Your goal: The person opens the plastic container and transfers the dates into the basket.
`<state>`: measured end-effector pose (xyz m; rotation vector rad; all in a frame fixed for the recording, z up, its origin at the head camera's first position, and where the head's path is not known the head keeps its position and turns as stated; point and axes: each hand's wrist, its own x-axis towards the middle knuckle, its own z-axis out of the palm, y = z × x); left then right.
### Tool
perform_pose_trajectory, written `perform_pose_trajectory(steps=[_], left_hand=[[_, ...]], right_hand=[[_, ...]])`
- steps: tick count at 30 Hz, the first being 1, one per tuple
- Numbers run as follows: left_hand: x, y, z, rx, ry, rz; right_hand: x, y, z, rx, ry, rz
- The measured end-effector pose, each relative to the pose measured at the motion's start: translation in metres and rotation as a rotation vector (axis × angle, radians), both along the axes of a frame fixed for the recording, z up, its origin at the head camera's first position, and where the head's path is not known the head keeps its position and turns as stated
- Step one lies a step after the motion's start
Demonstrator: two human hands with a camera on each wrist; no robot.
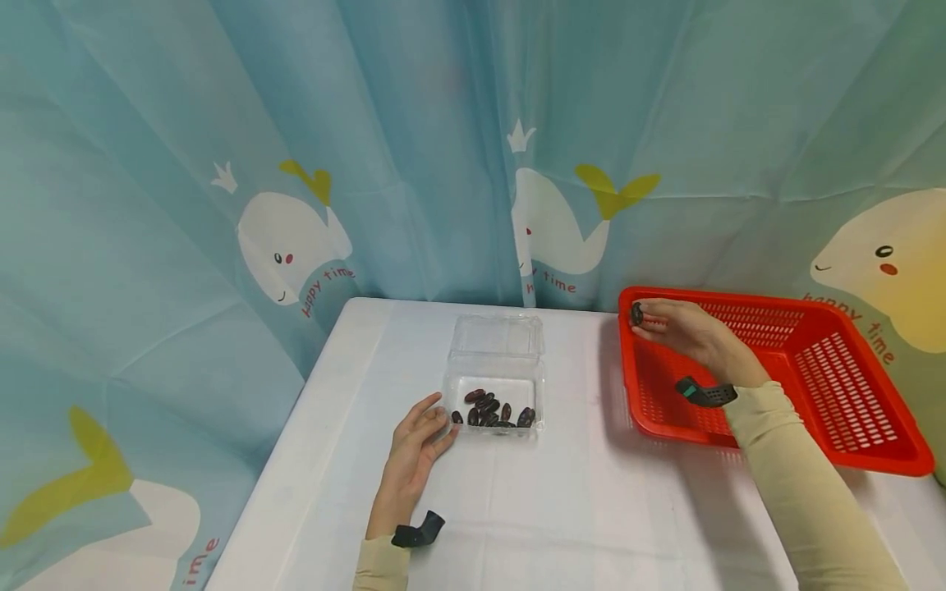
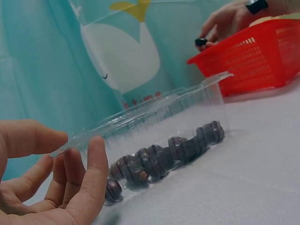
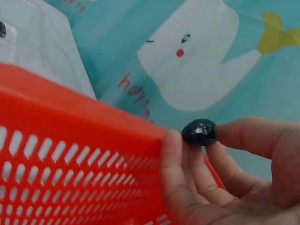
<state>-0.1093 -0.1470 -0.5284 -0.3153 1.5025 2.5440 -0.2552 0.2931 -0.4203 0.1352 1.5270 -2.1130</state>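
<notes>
Worktop (image 1: 576, 509): bare white cloth between clear clamshell box (image 1: 497, 394) and red basket (image 1: 776, 377), and across the whole near edge. Box lid stands raised behind its tray. Left hand (image 1: 415, 447) lies just beside the box's left wall. Whale-print curtain (image 1: 443, 164) closes off the far side.

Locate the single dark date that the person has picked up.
In the head view, the date is pinched in the right hand, over the red basket's near-left corner.
</notes>
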Motion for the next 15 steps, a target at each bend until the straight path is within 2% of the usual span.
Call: perform_pose_trajectory(steps=[5, 10, 15], left_hand=[[0.0, 0.0, 0.001, -0.001, -0.001, -0.001], [0.0, 0.0, 0.0, 0.004, -0.005, 0.001], [0.0, 0.0, 0.0, 0.009, -0.009, -0.002]], right_hand=[[-0.006, 0.009, -0.009, 0.008, -0.071, 0.03], [-0.01, 0.015, -0.019, 0.077, -0.1, 0.059], [-0.014, 0.017, -0.031, 0.164, -0.117, 0.048]])
